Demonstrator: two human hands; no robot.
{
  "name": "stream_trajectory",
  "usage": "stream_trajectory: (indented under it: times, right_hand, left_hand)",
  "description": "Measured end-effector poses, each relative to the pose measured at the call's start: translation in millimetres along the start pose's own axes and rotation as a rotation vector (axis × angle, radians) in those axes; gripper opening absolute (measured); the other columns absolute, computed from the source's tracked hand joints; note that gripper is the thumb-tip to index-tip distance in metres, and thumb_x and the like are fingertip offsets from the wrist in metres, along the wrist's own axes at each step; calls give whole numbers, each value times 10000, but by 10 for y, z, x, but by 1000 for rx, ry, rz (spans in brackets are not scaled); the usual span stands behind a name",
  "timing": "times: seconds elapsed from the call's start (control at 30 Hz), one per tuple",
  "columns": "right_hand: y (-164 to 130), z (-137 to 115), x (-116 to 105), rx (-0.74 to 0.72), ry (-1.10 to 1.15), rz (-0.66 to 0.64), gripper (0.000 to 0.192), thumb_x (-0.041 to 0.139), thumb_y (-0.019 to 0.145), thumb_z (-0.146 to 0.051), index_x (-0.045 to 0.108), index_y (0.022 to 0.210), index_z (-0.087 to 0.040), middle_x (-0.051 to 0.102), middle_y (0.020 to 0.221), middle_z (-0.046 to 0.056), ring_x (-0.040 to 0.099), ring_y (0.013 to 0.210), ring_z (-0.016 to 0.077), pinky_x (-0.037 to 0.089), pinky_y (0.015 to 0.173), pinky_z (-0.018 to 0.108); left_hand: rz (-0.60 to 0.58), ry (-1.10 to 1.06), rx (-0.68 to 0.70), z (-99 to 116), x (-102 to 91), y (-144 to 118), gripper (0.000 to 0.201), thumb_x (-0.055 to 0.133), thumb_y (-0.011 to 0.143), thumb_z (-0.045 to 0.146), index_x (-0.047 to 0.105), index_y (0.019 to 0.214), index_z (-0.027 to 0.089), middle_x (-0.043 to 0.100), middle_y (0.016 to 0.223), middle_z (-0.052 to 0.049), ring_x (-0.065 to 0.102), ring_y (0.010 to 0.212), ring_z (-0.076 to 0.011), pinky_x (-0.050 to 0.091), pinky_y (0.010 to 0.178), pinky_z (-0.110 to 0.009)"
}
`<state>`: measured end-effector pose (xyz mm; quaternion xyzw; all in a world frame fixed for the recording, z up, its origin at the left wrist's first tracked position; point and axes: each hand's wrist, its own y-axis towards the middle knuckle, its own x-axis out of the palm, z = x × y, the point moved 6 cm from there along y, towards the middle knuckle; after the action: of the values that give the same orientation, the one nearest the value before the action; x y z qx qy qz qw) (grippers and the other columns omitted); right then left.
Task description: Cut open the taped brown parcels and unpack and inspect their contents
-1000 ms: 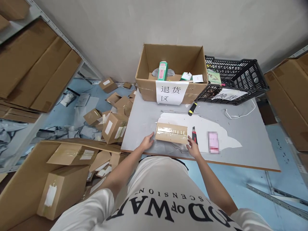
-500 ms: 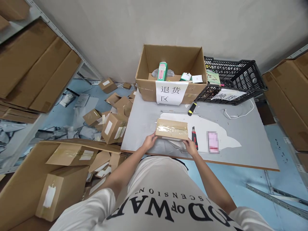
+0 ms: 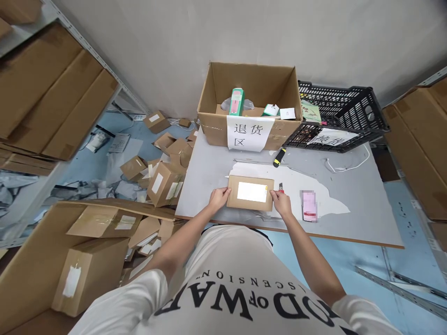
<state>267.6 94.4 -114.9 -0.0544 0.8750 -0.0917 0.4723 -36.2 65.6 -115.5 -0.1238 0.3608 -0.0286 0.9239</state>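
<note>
Cardboard parcel (image 3: 250,192) lies flat near the front edge of the grey table (image 3: 349,204), long axis running left to right, white label facing up. Left hand (image 3: 218,199) grips its left end, fingers curled; right hand (image 3: 281,203) clasps the right end, just beside a red box cutter (image 3: 281,187).

Both hands forward, left hand (image 3: 218,199), right hand (image 3: 282,204), fingers curled

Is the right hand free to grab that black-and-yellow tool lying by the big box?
Probably not yet: the right hand and left hand both grip the small cardboard parcel. The bare grey table leaves the black-and-yellow tool unobstructed.
</note>
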Motion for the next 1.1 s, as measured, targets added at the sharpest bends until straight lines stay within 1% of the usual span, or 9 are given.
stream_trajectory:
  times: [0.17,0.3,0.4,0.5,0.67,0.77,0.87,1.0,1.1]
  right_hand:
    - [45,108,143,67,10,-35,525,325,904,-528,717,818,-191,711,768,97,639,724,240,426,650,308]
    - [72,173,265,80,183,-56,439,405,882,-467,703,1028,-179,722,973,103,662,889,245,480,783,326]
    - [70,228,359,71,364,-84,443,478,843,-451,657,1140,-175,693,1100,88,653,974,239,495,855,342]
    - [45,296,425,90,482,-85,475,524,805,-488,647,1154,-190,680,1134,68,647,1004,244,501,883,375]
    - [-11,333,441,119,453,-27,509,524,797,-529,655,1158,-194,683,1124,81,645,1004,265,498,890,398]
    - [-27,319,436,113,430,-11,545,503,808,-543,636,1193,-181,669,1150,96,636,1023,273,483,912,402]
    - [-53,342,451,117,448,-16,572,486,820,-538,595,1249,-176,640,1203,96,609,1080,268,450,965,410]
    - [-172,426,500,94,540,-42,571,472,838,-490,512,1332,-208,538,1341,59,489,1244,245,343,1076,418]
    - [-314,455,594,22,621,-157,659,529,803,-411,384,1417,-220,446,1424,45,405,1314,234,315,1098,418]
  left_hand:
    - [-64,-203,-49,-154,169,41,374,544,812,380,680,1106,194,725,999,-53,667,903,-235,488,731,-279]
    - [-82,-299,-34,-295,297,100,439,568,783,311,621,1201,185,688,1116,-34,655,987,-212,506,841,-287]
    - [-88,-471,-19,-411,387,125,540,594,771,370,566,1263,150,621,1233,-57,616,1082,-223,470,954,-341]
    - [-112,-604,-17,-493,455,106,661,616,749,478,522,1301,128,559,1306,-78,567,1158,-247,418,1022,-398]
    - [-96,-581,-24,-444,430,79,681,571,775,550,507,1319,146,531,1337,-72,520,1210,-268,368,1063,-428]
    - [-83,-548,-4,-350,387,129,667,558,787,536,507,1321,140,489,1375,-76,468,1263,-268,311,1103,-411]
    - [-98,-543,6,-330,383,178,660,553,798,491,475,1348,134,423,1422,-84,410,1309,-262,260,1129,-399]
    - [-148,-533,26,-461,411,120,724,599,754,397,392,1401,144,352,1465,-91,365,1337,-270,267,1121,-421]
    - [-159,-430,24,-596,397,13,892,701,644,330,328,1431,138,332,1475,-110,349,1346,-274,276,1118,-393]
